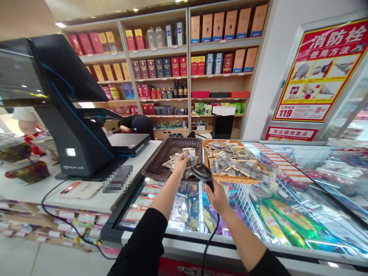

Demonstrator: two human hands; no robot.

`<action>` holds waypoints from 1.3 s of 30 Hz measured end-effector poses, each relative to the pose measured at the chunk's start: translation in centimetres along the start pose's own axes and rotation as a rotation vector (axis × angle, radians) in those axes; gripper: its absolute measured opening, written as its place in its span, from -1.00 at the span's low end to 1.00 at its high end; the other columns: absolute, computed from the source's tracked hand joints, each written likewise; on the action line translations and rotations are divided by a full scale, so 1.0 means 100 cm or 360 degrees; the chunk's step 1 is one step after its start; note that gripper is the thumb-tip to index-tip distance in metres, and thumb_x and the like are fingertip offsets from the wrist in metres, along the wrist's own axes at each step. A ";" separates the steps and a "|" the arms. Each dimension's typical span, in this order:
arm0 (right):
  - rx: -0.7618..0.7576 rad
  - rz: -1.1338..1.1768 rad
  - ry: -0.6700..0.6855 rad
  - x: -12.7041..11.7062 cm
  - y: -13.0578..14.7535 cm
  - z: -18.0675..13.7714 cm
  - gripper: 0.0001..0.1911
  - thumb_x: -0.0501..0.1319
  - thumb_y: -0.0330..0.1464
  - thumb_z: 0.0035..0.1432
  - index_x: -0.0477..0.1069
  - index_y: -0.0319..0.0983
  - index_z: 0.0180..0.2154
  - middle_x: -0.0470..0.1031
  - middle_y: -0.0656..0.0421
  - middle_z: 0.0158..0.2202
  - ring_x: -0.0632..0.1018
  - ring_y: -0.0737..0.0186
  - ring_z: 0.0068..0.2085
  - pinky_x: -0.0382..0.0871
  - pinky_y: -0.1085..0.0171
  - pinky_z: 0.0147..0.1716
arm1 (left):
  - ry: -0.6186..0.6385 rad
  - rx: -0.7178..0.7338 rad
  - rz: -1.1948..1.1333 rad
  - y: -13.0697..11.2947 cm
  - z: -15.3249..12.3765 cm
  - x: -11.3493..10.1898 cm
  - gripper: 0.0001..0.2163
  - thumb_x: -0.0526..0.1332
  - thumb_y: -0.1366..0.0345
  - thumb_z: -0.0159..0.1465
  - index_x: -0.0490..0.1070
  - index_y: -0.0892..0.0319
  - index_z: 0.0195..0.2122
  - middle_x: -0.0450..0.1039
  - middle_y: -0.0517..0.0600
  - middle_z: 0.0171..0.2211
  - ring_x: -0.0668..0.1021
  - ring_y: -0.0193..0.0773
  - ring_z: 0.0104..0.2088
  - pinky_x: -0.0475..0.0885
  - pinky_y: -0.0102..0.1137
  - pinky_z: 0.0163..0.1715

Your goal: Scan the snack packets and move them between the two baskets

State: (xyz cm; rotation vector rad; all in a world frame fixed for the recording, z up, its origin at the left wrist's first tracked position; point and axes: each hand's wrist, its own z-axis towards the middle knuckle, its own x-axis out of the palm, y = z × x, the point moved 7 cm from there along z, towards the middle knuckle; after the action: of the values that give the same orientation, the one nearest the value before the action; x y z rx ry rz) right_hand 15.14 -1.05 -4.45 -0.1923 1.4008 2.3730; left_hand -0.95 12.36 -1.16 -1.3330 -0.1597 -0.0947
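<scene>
My right hand [217, 196] is wrapped round the handle of a black corded barcode scanner [202, 173], whose head points left. My left hand [181, 164] reaches into a dark brown woven basket [158, 157], its fingers closed on a small clear-and-tan snack packet [189, 152]. Several similar packets lie under and around that hand. Just to the right, an orange-brown woven basket [227, 178] holds a heap of the same packets [227, 157], some spilling over its right edge. Both baskets rest on the glass top of a chest freezer.
Frozen goods in green bags [280, 220] show beneath the freezer glass. On the left counter stand a checkout terminal [77, 134] with a weighing plate [130, 141] and a phone [82, 189]. A person [138, 124] bends over behind, before shelves of boxed bottles [155, 69].
</scene>
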 end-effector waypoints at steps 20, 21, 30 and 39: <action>-0.0049 -0.0156 0.0057 -0.002 0.000 0.003 -0.72 -0.01 -0.16 0.18 0.31 -0.22 -0.32 0.38 0.18 -0.63 0.47 0.15 -0.55 0.21 0.32 -0.62 | -0.0022 -0.0050 -0.0250 0.009 0.005 -0.002 -0.60 0.39 0.11 -0.15 0.48 0.21 -0.30 0.53 0.00 -0.36 0.55 -0.20 -0.31 0.42 -0.30 -0.21; -0.0047 -0.0158 0.0053 -0.002 0.000 0.002 -0.72 -0.01 -0.16 0.18 0.32 -0.22 -0.31 0.38 0.19 -0.63 0.47 0.15 -0.56 0.21 0.32 -0.62 | -0.0020 -0.0040 -0.0245 0.008 0.005 -0.002 -0.60 0.38 0.11 -0.14 0.48 0.21 -0.30 0.53 0.01 -0.36 0.55 -0.19 -0.30 0.42 -0.29 -0.20; 0.0115 0.0310 -0.0105 -0.008 -0.003 0.003 -0.72 0.05 -0.11 0.17 0.24 -0.18 -0.40 0.27 0.32 -0.73 0.34 0.29 -0.73 0.18 0.34 -0.71 | -0.0639 0.0337 0.0743 -0.032 -0.010 -0.029 -0.52 0.26 0.36 0.02 0.32 0.22 0.02 0.43 0.12 -0.12 0.48 -0.12 -0.11 0.32 -0.23 -0.04; 0.0398 0.0699 -0.0897 -0.063 -0.035 0.012 -0.67 0.04 -0.04 0.15 0.17 -0.16 -0.42 0.30 0.32 -0.69 0.32 0.29 -0.75 0.21 0.30 -0.73 | 0.0266 0.0482 0.1574 -0.033 -0.019 0.088 -0.78 0.14 0.31 0.14 0.48 0.11 -0.20 0.49 0.03 -0.21 0.51 -0.19 -0.19 0.33 -0.35 -0.12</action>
State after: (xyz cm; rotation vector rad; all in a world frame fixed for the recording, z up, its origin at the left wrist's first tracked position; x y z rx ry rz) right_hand 22.36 -0.08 -4.85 0.8625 1.5273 2.2604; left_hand 7.31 9.97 3.03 -0.9737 0.6099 0.6295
